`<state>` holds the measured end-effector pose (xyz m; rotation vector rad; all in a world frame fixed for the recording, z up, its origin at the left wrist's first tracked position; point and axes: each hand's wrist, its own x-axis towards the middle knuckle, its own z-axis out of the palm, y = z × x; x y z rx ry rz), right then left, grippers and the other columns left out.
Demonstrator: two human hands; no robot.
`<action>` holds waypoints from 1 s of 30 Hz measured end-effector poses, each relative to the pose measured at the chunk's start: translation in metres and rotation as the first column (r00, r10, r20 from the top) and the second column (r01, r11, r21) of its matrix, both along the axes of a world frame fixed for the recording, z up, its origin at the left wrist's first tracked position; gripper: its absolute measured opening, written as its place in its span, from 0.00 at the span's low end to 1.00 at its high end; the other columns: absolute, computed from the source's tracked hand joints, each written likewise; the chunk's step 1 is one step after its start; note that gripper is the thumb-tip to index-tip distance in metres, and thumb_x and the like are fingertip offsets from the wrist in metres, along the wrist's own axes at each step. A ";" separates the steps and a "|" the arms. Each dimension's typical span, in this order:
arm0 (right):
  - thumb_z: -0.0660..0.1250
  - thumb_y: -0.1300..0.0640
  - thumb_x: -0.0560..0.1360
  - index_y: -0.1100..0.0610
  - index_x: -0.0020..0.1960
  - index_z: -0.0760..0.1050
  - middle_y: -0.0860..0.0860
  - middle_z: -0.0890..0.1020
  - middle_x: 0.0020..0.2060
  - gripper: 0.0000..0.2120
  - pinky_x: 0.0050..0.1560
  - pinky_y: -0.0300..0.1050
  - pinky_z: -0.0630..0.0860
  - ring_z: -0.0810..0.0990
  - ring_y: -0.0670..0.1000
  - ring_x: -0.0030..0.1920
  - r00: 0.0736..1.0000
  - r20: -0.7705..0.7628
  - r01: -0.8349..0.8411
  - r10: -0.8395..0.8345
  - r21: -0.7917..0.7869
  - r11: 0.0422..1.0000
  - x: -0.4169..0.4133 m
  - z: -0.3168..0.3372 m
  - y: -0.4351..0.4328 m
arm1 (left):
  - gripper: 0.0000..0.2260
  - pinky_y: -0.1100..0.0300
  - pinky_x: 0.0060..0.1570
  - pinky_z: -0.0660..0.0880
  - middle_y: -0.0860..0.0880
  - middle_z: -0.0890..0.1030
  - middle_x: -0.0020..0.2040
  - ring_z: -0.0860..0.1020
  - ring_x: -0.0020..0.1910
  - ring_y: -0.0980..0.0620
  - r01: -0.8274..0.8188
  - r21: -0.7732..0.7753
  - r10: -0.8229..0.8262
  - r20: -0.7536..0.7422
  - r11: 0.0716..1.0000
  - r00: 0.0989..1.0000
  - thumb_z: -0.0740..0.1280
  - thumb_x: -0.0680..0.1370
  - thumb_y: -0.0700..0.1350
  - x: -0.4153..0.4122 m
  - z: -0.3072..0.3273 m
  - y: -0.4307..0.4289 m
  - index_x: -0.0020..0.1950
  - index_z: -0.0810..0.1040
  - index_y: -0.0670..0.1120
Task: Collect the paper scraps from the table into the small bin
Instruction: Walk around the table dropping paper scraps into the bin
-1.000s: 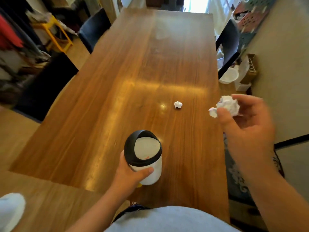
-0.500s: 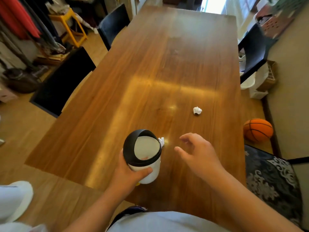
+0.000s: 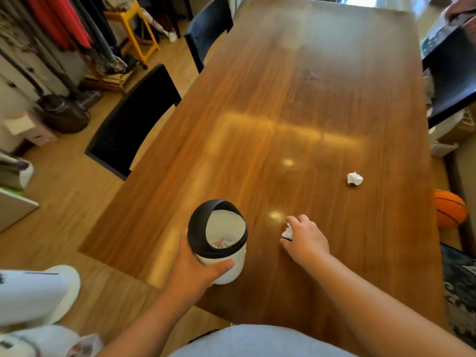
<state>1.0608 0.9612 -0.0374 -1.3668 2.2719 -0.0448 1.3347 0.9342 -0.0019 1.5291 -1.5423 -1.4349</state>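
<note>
A small white bin (image 3: 223,253) with a black swing-lid rim stands near the front edge of the wooden table (image 3: 283,112). My left hand (image 3: 195,269) is wrapped around its side. Paper shows inside the bin. Just right of the bin, my right hand (image 3: 306,239) rests low on the table with its fingers closed around a small crumpled paper scrap (image 3: 287,231). Another crumpled white scrap (image 3: 354,178) lies alone on the table, farther away and to the right.
Black chairs stand at the table's left (image 3: 134,119) and right (image 3: 453,73) sides. An orange basketball (image 3: 450,212) lies on the floor at the right. A yellow stool (image 3: 134,29) and hanging clothes are at the far left.
My right hand came down from the right, where it held a larger paper wad, passed the bin and now grips a small scrap beside it. The view shifted left.
</note>
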 end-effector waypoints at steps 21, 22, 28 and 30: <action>0.73 0.51 0.73 0.42 0.57 0.76 0.34 0.80 0.49 0.14 0.44 0.29 0.78 0.81 0.38 0.50 0.872 0.464 0.485 -0.156 -0.776 0.403 -0.048 0.213 0.029 | 0.50 0.46 0.62 0.78 0.56 0.78 0.66 0.77 0.65 0.55 0.232 0.078 -0.223 -0.114 0.970 0.968 0.85 0.57 0.54 -0.063 -0.002 -0.038 0.75 0.65 0.58; 0.72 0.51 0.73 0.42 0.57 0.76 0.33 0.80 0.49 0.14 0.45 0.28 0.77 0.81 0.38 0.50 0.874 0.463 0.484 -0.147 -0.803 0.349 -0.047 0.221 0.030 | 0.50 0.47 0.62 0.79 0.57 0.78 0.65 0.77 0.64 0.57 0.246 0.063 -0.239 -0.108 0.967 0.965 0.84 0.57 0.55 -0.072 -0.001 -0.040 0.75 0.65 0.58; 0.72 0.45 0.71 0.45 0.64 0.74 0.38 0.78 0.57 0.22 0.55 0.37 0.78 0.78 0.38 0.57 0.951 0.304 0.250 -0.049 -0.669 0.700 -0.020 0.186 0.012 | 0.44 0.62 0.53 0.79 0.68 0.78 0.60 0.78 0.60 0.66 0.310 0.015 -0.308 -0.093 0.951 0.947 0.84 0.56 0.58 -0.117 0.001 -0.047 0.66 0.65 0.73; 0.70 0.40 0.70 0.42 0.66 0.73 0.37 0.76 0.62 0.25 0.62 0.39 0.75 0.73 0.37 0.63 0.966 0.251 0.071 0.062 -0.489 0.869 -0.023 0.161 0.009 | 0.47 0.52 0.56 0.80 0.64 0.79 0.62 0.79 0.61 0.60 0.319 0.006 -0.317 -0.093 0.948 0.944 0.85 0.56 0.60 -0.129 0.002 -0.049 0.70 0.65 0.69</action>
